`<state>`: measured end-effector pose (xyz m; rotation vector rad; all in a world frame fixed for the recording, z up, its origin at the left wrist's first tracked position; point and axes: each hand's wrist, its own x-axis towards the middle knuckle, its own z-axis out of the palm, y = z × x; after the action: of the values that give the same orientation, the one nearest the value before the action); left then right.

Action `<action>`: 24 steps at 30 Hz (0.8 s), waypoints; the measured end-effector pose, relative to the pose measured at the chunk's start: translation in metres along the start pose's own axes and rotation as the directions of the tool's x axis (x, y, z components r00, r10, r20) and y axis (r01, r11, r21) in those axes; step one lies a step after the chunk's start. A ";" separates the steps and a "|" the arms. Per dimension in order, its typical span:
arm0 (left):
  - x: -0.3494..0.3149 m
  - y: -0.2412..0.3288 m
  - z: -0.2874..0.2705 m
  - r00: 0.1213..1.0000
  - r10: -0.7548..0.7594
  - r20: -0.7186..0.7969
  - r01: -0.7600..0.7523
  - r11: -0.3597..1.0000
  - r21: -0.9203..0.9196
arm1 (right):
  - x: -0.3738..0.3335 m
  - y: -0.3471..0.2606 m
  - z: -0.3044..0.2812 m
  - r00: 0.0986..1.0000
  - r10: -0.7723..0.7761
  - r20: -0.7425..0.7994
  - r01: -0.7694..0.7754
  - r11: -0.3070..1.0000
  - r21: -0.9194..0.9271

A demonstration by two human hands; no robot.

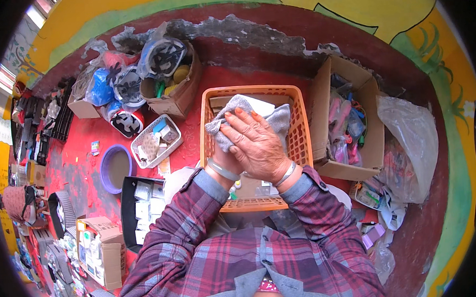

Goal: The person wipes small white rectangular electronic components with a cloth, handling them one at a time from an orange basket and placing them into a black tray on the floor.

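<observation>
My right hand lies flat on a grey cloth, its fingers stretched out over the fabric. Beneath it is my left hand, mostly covered; the cloth is pressed between the two, while the left fingers are hidden. Both hands are above an orange plastic basket with slotted walls. More grey fabric shows past my right fingers; I cannot tell whether it is the same piece. A white flat piece sticks out behind the hands, and small items lie low in the basket.
Right of the basket stands an open cardboard box of colourful items, beside a clear plastic bag. To the left are a white basket, a purple basin, a black tray and another filled carton. A painted wall curves behind.
</observation>
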<state>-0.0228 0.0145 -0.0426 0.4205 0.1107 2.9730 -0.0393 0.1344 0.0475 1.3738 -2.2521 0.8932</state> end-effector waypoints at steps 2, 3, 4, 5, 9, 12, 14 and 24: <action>0.008 -0.008 0.024 0.995 -0.070 0.074 0.074 0.996 -0.055 | 0.002 0.007 -0.007 0.999 -0.008 -0.031 0.008 1.000 -0.023; 0.011 -0.011 0.039 0.995 -0.095 -0.013 0.095 0.995 0.026 | 0.002 0.010 -0.009 0.999 0.013 -0.049 -0.014 0.999 -0.034; 0.010 -0.013 0.052 0.989 -0.099 -0.106 0.110 0.988 0.110 | 0.002 0.013 -0.009 0.998 0.025 -0.064 -0.027 0.999 -0.034; 0.012 -0.018 0.057 0.943 -0.103 -0.318 0.188 0.950 0.250 | 0.003 0.022 -0.008 0.988 0.055 -0.143 -0.066 0.995 -0.077; 0.010 -0.016 0.055 0.967 -0.207 -0.151 0.248 0.902 0.354 | -0.004 0.071 -0.025 0.813 0.580 -0.048 -0.401 0.618 0.677; 0.018 -0.007 0.082 0.966 -0.128 -0.223 0.178 0.959 0.220 | -0.031 0.110 -0.016 0.491 0.870 0.047 -0.524 0.252 0.814; 0.021 0.003 0.082 0.958 -0.127 -0.259 0.176 0.968 0.177 | -0.032 0.113 -0.018 0.531 0.846 0.046 -0.388 0.194 0.901; 0.020 0.015 0.083 0.958 -0.147 -0.247 0.175 0.980 0.092 | -0.019 0.092 -0.063 0.833 0.386 -0.396 -0.373 0.921 0.113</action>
<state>-0.0199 0.0073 0.0434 0.0578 0.3234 2.8505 -0.1134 0.2197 0.0527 0.6569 -2.2023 1.2188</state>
